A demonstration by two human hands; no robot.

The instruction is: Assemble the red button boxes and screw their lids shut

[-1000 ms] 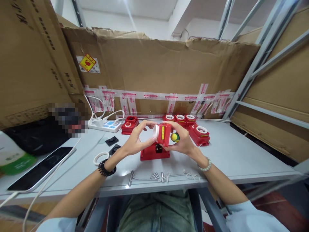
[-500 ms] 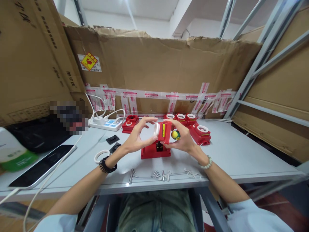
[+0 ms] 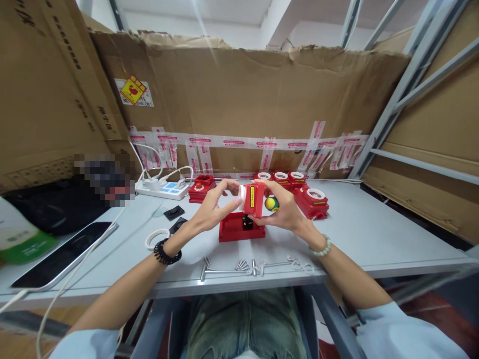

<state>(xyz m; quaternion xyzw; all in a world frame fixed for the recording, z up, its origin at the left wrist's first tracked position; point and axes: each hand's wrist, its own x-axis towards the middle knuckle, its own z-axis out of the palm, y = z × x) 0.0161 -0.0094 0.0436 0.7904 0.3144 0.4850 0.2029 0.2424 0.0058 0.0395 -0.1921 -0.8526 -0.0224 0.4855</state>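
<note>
Pinching the red housing (image 3: 257,200) between them, right fingers (image 3: 274,188) face spread left fingers (image 3: 225,185).

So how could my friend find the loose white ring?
On the grey table, follow the left hand back to its black bracelet. Just beyond it lies the loose white ring. It rests flat on the tabletop; other white rings are on red housings.

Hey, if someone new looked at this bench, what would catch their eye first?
Probably the bright red housing, held in the right hand above the table, its white ring facing the left hand. Next, the green-and-yellow rounded object by the right palm. Behind, a yellow label stands out toward the left of the tall cardboard wall.
</note>
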